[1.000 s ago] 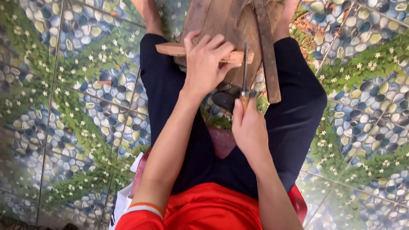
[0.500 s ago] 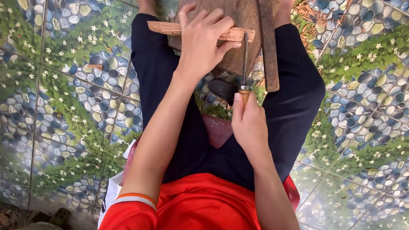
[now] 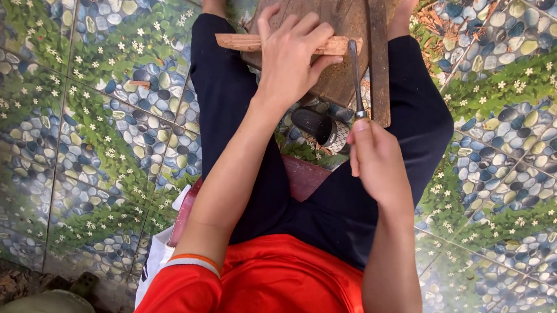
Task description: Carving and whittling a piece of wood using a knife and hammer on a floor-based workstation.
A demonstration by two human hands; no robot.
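1. The right hand [image 3: 376, 162] is clenched around the handle of a metal chisel [image 3: 354, 74], its blade pointing away toward the wooden stick [image 3: 243, 42].
2. Below the board lies a dark cylindrical container [image 3: 316, 125]; its contents cannot be told.
3. The left hand [image 3: 291, 57] grips the stick, pressing it across a wooden board [image 3: 329, 11].

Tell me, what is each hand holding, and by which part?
The left hand presses a short wooden stick around its middle onto a wooden board. The right hand grips a metal chisel by its lower handle end, blade tip at the stick.
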